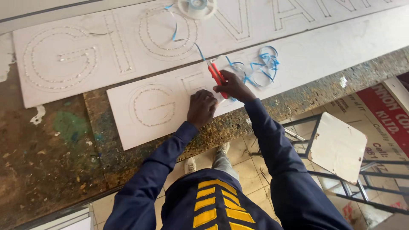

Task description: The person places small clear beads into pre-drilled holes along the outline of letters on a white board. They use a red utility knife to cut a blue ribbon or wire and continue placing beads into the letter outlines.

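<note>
We see a long, paint-stained desk (47, 157) carrying two white boards, laid flat so their faces can be worked from above. The far board (106, 81) bears large letter outlines studded with small dots; the near board (298, 59) lies along the desk's edge within easy reach, with one dotted letter done. A white stool (338, 147) stands on the tiled floor, pushed aside. A loose tangle of blue strip (262, 64) lies on the near board, trailing up to a white spool (197, 7). Our left hand (201, 108) presses down on the board, fingers curled, seemingly to steady it. Our right hand (233, 86) is clamped around a red-handled tool (217, 76), tip toward the board.
</note>
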